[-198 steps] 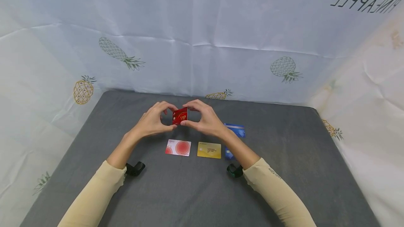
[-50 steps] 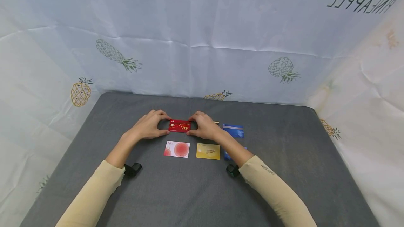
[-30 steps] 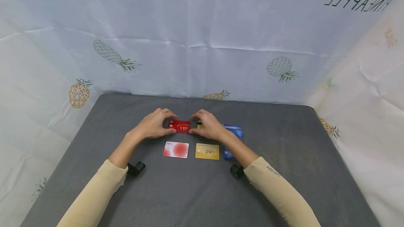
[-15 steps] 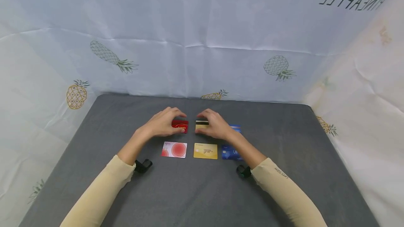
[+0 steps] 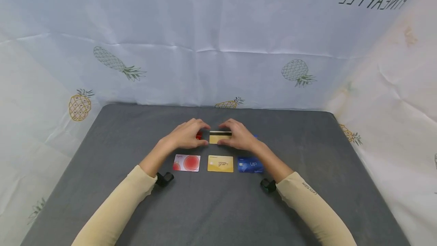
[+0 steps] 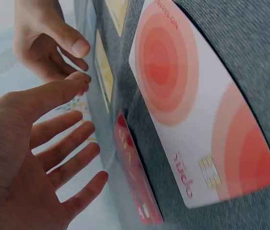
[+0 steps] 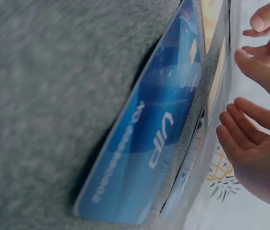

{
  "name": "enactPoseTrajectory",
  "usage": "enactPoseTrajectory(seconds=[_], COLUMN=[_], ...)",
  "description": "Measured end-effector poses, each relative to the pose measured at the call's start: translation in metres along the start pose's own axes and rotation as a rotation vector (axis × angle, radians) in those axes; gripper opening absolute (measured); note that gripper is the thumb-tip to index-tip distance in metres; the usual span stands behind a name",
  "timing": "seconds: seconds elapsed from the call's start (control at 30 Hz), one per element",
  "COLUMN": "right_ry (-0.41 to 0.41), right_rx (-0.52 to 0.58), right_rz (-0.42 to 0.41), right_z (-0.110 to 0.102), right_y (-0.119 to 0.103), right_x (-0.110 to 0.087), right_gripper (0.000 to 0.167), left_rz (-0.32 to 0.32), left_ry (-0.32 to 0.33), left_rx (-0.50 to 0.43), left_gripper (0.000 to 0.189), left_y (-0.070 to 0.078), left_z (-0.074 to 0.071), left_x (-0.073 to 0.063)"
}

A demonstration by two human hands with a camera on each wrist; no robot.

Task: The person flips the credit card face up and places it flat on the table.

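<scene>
In the head view, my left hand [image 5: 187, 135] and right hand [image 5: 239, 136] hover on either side of a gold card with a black stripe [image 5: 215, 138], which lies flat in the back row. Both hands have relaxed fingers, thumbs apart from them, and hold nothing. A red VIP card [image 6: 137, 175] lies on the cloth below my left hand, mostly hidden by it in the head view. My right hand covers most of a blue card [image 5: 255, 136] at the back right.
A front row holds a white card with red circles [image 5: 186, 163], a gold card [image 5: 220, 164] and a blue VIP card [image 5: 248, 164]. Grey cloth [image 5: 205, 208] covers the table. A pineapple-print curtain [image 5: 211, 75] hangs behind it.
Both hands held the red VIP card up earlier. It was laid flat in the back row and released. Both hands then moved right, to the striped gold card.
</scene>
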State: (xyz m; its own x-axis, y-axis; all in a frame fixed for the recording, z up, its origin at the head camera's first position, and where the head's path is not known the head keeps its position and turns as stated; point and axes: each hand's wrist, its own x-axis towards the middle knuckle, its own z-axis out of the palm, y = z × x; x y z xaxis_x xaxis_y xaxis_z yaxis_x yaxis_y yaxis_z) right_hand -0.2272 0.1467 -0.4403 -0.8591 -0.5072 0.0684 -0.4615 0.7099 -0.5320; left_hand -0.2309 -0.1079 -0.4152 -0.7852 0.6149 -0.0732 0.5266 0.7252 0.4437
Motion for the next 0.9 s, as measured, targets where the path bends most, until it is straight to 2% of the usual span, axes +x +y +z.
enactPoseTrajectory(seconds=[0.23, 0.43, 0.9], right_ry=[-0.005, -0.012, -0.070], right_rx=[-0.020, -0.031, -0.052], right_rz=[-0.015, 0.015, 0.075], right_z=[-0.001, -0.003, -0.010], right_y=[0.010, 0.016, 0.025], right_x=[-0.004, -0.007, -0.010], right_gripper=[0.061, 0.060, 0.057], left_rz=[0.000, -0.015, -0.049], left_ry=[-0.008, -0.034, -0.022], left_rx=[0.030, 0.036, 0.065], left_gripper=[0.054, 0.056, 0.058], left_y=[0.003, 0.001, -0.002], left_z=[0.007, 0.013, 0.019], left_x=[0.011, 0.019, 0.027])
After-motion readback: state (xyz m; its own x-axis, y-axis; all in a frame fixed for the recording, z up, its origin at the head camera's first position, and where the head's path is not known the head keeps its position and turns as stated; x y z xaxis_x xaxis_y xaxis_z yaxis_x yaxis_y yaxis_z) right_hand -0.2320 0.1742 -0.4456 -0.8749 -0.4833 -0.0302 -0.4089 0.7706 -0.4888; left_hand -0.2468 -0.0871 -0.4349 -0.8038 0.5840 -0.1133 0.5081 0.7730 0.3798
